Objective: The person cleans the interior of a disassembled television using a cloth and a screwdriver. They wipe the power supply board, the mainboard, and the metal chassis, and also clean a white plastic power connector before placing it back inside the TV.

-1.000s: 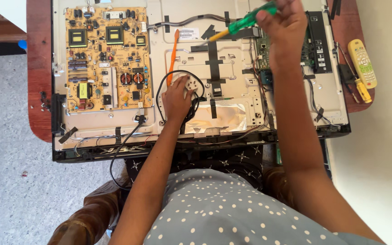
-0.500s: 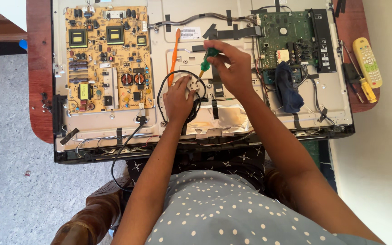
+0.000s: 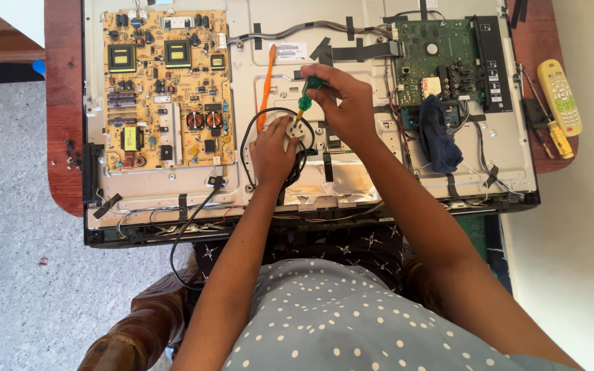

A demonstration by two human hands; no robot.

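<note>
left hand (image 3: 271,145) pins plug (image 3: 290,132) to panel, right hand (image 3: 344,103) just above it grips screwdriver (image 3: 306,96), tip on plug. keep driver upright & plug steady (cord (image 3: 245,148) loops round left hand).

one head-worn camera looks almost straight down from above the person's chest onto the opened television back panel (image 3: 311,175), which lies flat and fills the upper half of the frame. the view is near, within arm's reach. the person's dotted top sits below the panel, grey floor (image 3: 8,240) left of it, a remote control (image 3: 559,96) right of it. no second view shares the scene.
</note>
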